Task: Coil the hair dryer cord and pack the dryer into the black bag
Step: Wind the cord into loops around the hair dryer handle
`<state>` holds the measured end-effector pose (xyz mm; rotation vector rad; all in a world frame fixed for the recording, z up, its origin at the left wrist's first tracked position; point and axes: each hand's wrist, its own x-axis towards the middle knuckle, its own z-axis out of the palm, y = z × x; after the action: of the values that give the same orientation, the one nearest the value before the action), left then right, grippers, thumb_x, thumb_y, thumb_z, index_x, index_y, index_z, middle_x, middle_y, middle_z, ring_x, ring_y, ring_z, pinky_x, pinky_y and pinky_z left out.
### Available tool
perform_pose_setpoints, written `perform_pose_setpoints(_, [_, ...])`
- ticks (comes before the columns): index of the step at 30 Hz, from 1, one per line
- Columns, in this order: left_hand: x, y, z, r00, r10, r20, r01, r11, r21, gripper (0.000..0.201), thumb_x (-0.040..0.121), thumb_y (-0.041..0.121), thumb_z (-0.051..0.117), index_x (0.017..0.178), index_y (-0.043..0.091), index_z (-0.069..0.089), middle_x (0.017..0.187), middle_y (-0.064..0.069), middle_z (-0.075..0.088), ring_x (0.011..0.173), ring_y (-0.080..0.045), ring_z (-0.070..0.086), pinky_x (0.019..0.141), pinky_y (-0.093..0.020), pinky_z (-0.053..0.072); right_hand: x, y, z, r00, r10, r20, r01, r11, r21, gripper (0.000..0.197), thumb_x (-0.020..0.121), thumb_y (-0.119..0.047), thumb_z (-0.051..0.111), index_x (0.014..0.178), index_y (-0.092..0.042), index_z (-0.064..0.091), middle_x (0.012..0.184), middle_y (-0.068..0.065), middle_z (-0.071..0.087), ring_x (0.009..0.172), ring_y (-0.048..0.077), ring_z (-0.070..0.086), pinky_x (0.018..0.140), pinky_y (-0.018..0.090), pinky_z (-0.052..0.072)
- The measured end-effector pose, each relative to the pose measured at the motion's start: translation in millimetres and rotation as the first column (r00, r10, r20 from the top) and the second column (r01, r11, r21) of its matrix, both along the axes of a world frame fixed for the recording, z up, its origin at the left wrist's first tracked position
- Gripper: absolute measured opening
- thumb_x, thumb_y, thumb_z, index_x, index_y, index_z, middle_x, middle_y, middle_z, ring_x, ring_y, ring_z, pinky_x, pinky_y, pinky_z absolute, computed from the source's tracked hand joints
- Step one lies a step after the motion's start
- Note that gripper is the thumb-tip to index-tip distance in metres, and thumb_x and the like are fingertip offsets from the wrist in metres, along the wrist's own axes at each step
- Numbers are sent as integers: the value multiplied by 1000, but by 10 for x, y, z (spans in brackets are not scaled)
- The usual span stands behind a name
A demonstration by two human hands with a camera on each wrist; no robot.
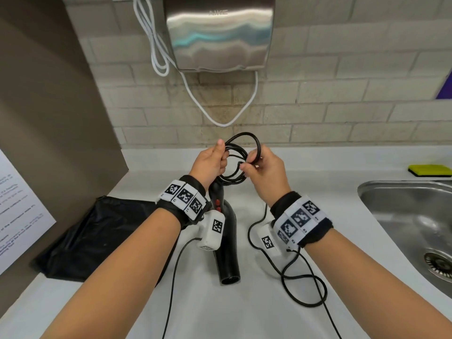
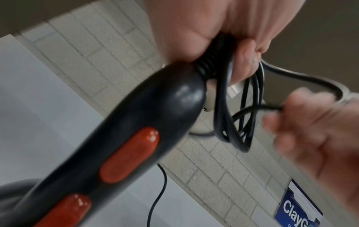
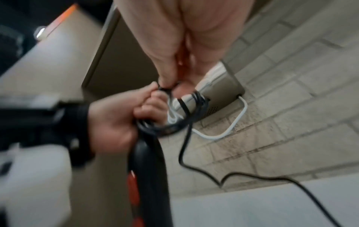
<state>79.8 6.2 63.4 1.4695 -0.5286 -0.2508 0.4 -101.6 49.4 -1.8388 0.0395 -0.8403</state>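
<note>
A black hair dryer [image 1: 226, 243] with red switches [image 2: 130, 155] hangs nozzle-down over the white counter [image 1: 244, 309]. My left hand [image 1: 211, 162] grips the coiled cord [image 1: 241, 152] together with the end of the dryer's handle [image 2: 155, 107]. My right hand [image 1: 264, 171] pinches a strand of the cord on the coil's right side. More cord [image 1: 300, 285] trails loose in loops on the counter below my right wrist. The black bag [image 1: 102, 238] lies flat on the counter at the left.
A steel hand dryer [image 1: 220, 33] with a white cable [image 1: 215, 111] hangs on the tiled wall straight ahead. A steel sink [image 1: 415, 221] is at the right, with a yellow sponge [image 1: 429, 170] behind it. A paper notice [image 1: 17, 211] hangs on the brown panel at left.
</note>
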Motion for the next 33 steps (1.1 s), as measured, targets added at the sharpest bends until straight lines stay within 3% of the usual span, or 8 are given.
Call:
perform_pose_setpoints(5, [-5,10,15,997,-61,-38,62,998,32,44,99,40,30,65,14,40,40,13,30,33,-2,27,41,-15,35,110,-7,-146,958,-154,-244,123,983,-139,23,80,0,64,89,-10,46,69,-5,46,68,16,50,55,8,37])
perform_pose_setpoints(8, [-17,26,37,995,-88,-56,91,994,63,44,99,42,29,66,15,41,40,13,29,33,-3,24,39,-16,32,95,40,-149,971,-142,-192,120,985,-124,61,83,5,57,134,-13,29,88,4,52,70,14,50,65,10,42])
perform_pose_setpoints(11, [-7,33,42,993,-88,-75,92,994,64,44,99,43,30,67,15,41,41,13,28,34,-4,22,38,-16,24,63,57,-145,984,-125,-130,94,971,-222,83,84,8,53,147,-21,7,111,2,41,77,12,44,77,21,43])
perform_pose_setpoints(17, [37,62,66,988,-64,-139,68,997,25,45,98,44,32,64,16,41,39,13,28,32,-3,21,36,-17,22,38,42,-291,992,-5,-130,-39,941,-335,69,89,-8,54,145,-6,13,139,10,32,102,12,49,87,12,35])
perform_pose_setpoints(19, [50,80,70,989,-46,-139,51,998,34,46,98,44,33,63,16,41,39,13,27,33,-4,20,36,-17,21,44,24,-364,993,34,-109,-71,933,-353,57,91,-9,50,142,-2,22,139,11,31,88,0,46,84,16,37])
perform_pose_setpoints(26, [21,110,65,990,-41,-137,48,998,46,47,98,43,35,60,16,38,40,13,25,34,-5,18,35,-17,19,140,-42,-394,992,-21,122,44,980,-195,22,81,-2,57,103,4,59,92,-5,48,69,-5,51,69,5,41])
perform_pose_setpoints(29, [10,133,64,987,-62,-145,69,997,38,47,98,42,35,58,17,36,40,12,24,34,-4,18,36,-18,17,132,-16,-336,994,-14,110,29,991,-133,13,76,2,66,86,0,58,78,-13,45,69,-8,48,66,8,40])
perform_pose_setpoints(33, [20,150,84,980,-108,-165,120,991,62,48,98,42,34,57,17,34,40,11,23,33,-4,18,36,-18,17,157,7,-226,998,-25,58,32,991,-126,36,70,-2,73,80,-22,46,81,-7,45,77,-3,44,69,6,35])
